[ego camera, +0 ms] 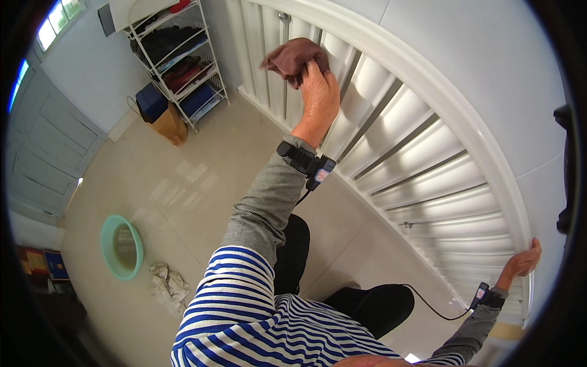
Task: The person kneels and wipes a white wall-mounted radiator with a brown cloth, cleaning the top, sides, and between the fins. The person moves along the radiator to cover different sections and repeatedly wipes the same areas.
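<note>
My left hand (321,91) holds a bunched brown cloth (296,59) against the upright slats of a white slatted panel (390,124). Far to the right, my right hand (523,262) grips the panel's rounded top rail (477,133) near its lower right end. The rail looks bent by the lens. Small metal fittings show on the panel, one a round knob (284,17) above the cloth. Each wrist wears a black strap with a small device, and a cable runs from it.
A green basin (106,247) of murky water stands on the tiled floor (183,192), beside a crumpled pale rag (168,286). A white wire rack (176,69) holds assorted items, with a brown paper bag (169,126) at its foot. A grey door (50,147) is at the left.
</note>
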`<state>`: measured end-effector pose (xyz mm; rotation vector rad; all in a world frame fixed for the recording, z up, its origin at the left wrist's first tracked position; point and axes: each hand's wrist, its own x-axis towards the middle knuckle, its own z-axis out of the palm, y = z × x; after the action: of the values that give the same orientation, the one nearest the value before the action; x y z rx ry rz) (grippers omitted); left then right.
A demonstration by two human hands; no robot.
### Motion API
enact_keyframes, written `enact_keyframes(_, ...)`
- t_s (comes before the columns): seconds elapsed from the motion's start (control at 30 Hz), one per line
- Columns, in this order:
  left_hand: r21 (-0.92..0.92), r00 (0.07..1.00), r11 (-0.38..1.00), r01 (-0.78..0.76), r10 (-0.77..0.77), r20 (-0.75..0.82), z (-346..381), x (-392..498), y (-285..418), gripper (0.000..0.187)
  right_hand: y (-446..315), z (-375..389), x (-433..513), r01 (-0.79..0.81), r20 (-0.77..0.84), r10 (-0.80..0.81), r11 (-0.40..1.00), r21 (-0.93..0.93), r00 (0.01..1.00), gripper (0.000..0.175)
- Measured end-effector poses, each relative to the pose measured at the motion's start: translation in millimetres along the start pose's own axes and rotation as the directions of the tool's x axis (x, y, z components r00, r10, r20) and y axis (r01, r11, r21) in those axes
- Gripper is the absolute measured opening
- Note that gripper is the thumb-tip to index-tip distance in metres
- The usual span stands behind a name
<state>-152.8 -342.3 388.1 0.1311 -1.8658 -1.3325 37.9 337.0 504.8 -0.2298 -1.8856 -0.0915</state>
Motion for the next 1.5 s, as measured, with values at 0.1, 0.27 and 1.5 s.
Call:
enact_keyframes(0.1,0.08,0.996,0.994,0.075,-0.071,-0.06,14,-28,-40,0.039,4,0,2,-0.03,-0.016,0.03,0.999,-0.011,0.999,0.048)
enact_keyframes(0.27,0.066,0.913,0.911,0.407,-0.404,-0.058,55,-105,-182,0.041,14,-1,2,-0.072,0.024,0.075,0.991,-0.109,0.997,0.051)
enact_keyframes(1.5,0.045,0.963,0.962,-0.27,0.271,-0.014,50,-95,57,0.051,-19,-5,2,-0.039,-0.004,0.039,0.999,-0.008,0.999,0.048)
